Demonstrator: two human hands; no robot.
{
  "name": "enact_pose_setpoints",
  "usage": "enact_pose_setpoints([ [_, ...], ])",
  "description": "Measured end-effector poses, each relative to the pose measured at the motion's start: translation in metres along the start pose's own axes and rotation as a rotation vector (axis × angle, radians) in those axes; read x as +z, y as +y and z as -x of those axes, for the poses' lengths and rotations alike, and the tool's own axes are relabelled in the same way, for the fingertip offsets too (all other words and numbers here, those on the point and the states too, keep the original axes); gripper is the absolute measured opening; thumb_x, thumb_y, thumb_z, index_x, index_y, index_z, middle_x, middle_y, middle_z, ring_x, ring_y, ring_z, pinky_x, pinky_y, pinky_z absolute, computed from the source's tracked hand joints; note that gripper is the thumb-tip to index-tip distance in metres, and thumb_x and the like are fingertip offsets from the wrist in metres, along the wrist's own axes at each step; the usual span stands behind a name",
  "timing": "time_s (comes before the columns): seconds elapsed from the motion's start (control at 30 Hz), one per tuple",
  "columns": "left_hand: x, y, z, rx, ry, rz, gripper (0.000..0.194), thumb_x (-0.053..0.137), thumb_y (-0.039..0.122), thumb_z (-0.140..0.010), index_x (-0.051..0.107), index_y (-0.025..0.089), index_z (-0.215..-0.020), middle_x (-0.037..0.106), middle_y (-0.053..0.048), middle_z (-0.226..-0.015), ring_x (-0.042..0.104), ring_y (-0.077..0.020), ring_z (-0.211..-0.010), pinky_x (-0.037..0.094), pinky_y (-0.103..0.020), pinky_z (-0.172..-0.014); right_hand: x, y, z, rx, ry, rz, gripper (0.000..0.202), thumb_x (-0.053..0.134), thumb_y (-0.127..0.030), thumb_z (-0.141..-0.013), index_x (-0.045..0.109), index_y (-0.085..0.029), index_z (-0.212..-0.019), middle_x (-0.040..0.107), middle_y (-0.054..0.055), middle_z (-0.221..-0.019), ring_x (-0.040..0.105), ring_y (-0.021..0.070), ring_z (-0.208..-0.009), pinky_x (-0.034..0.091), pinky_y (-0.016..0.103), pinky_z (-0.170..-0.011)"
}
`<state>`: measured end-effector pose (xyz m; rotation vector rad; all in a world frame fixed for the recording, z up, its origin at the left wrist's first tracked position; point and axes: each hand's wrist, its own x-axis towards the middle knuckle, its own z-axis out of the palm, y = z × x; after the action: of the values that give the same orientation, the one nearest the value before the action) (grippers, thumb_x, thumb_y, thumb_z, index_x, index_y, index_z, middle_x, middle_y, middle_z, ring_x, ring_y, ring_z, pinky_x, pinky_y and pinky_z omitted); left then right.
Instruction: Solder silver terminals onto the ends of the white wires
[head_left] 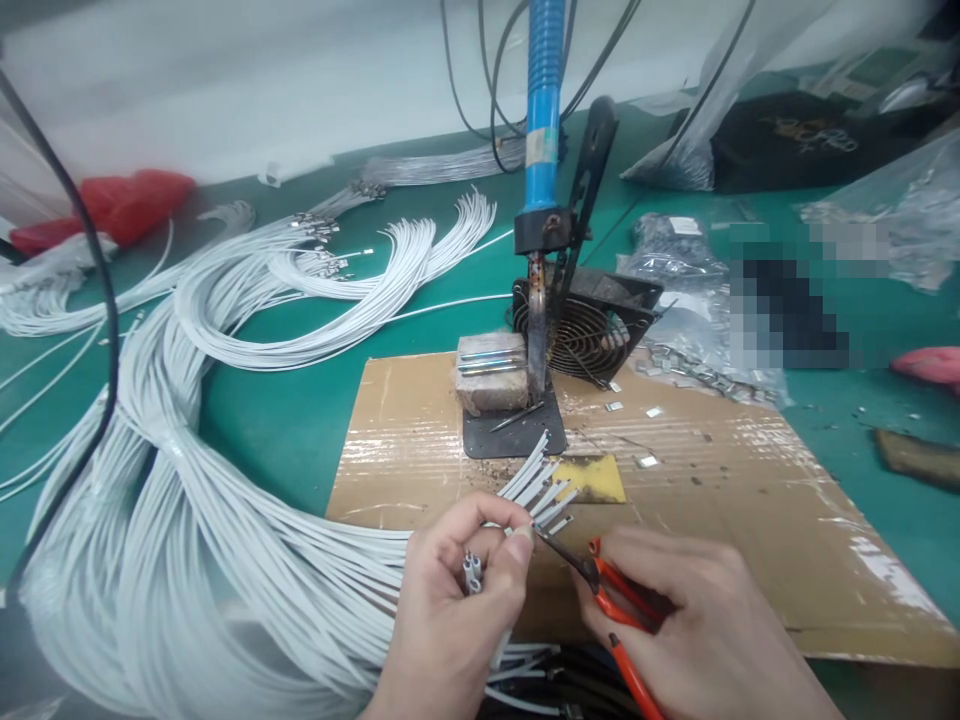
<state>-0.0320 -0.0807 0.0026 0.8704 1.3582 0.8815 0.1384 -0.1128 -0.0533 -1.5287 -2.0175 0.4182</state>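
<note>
In the middle foreground, my left hand [461, 590] is closed around several white cables [337, 555], pinching one end between thumb and index finger. More cut ends [536, 485] fan out beyond its fingers, above the cardboard. My right hand [675, 610] grips pliers [615, 605] with orange-red handles. Their dark, narrow jaws point left and meet the pinched end at my left fingertips; whether they touch it I cannot tell. The cables run left into a large bundle [172, 440].
A blue-handled soldering iron [544, 150] stands upright on a black base behind my hands. Beside it are a block [491, 375] carrying metal sticks and a black fan [589, 325]. A yellow sponge [596, 478] and small metal connectors lie on the cardboard [712, 540]. Plastic bags [675, 245] lie right.
</note>
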Motion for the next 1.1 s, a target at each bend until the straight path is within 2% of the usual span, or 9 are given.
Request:
enact_pose_setpoints([
  [0.2, 0.001, 0.002, 0.001, -0.019, 0.01, -0.015, 0.017, 0.072, 0.032, -0.078, 0.066, 0.017, -0.073, 0.03, 0.011, -0.05, 0.02, -0.0078, -0.05, 0.013, -0.026, -0.05, -0.001, 0.003, 0.0, -0.045, 0.015, -0.014, 0.035, 0.061, -0.014, -0.08, 0.031, -0.022, -0.063, 0.041, -0.008, -0.053, 0.043, 0.0057, -0.048, 0.033, 0.017, -0.048],
  [0.73, -0.004, -0.002, 0.001, -0.036, -0.075, 0.059, 0.025, 0.075, 0.038, -0.085, 0.066, 0.017, -0.076, 0.03, 0.011, -0.051, 0.017, -0.0082, -0.051, 0.012, -0.026, -0.05, 0.004, 0.008, 0.002, -0.097, 0.1, 0.012, 0.033, 0.061, -0.014, -0.083, 0.039, -0.021, -0.059, 0.041, -0.008, -0.053, 0.041, 0.0058, -0.045, 0.031, 0.02, -0.046],
  [0.9, -0.005, -0.005, -0.001, 0.035, -0.078, 0.003, 0.027, 0.073, 0.04, -0.089, 0.068, 0.016, -0.077, 0.029, 0.01, -0.054, 0.017, -0.0093, -0.054, 0.012, -0.028, -0.052, 0.017, -0.003, 0.005, -0.027, 0.236, 0.026, 0.037, 0.06, -0.018, -0.089, 0.042, -0.02, -0.057, 0.041, -0.006, -0.054, 0.039, 0.0064, -0.045, 0.03, 0.021, -0.048],
  [1.0, -0.007, -0.007, -0.002, 0.055, -0.071, -0.028, 0.026, 0.072, 0.04, -0.09, 0.068, 0.017, -0.078, 0.027, 0.009, -0.057, 0.017, -0.0104, -0.055, 0.012, -0.029, -0.052, 0.02, -0.011, 0.004, 0.051, 0.242, -0.006, 0.04, 0.06, -0.021, -0.09, 0.042, -0.02, -0.054, 0.041, -0.005, -0.053, 0.039, 0.0069, -0.045, 0.032, 0.021, -0.046],
  [1.1, -0.01, -0.011, -0.001, 0.044, -0.076, -0.052, 0.027, 0.071, 0.041, -0.091, 0.071, 0.017, -0.078, 0.027, 0.009, -0.056, 0.017, -0.0106, -0.055, 0.012, -0.029, -0.052, 0.013, -0.002, 0.002, 0.163, 0.246, -0.077, 0.041, 0.057, -0.023, -0.093, 0.047, -0.021, -0.054, 0.044, -0.004, -0.048, 0.042, 0.0081, -0.041, 0.035, 0.019, -0.04],
])
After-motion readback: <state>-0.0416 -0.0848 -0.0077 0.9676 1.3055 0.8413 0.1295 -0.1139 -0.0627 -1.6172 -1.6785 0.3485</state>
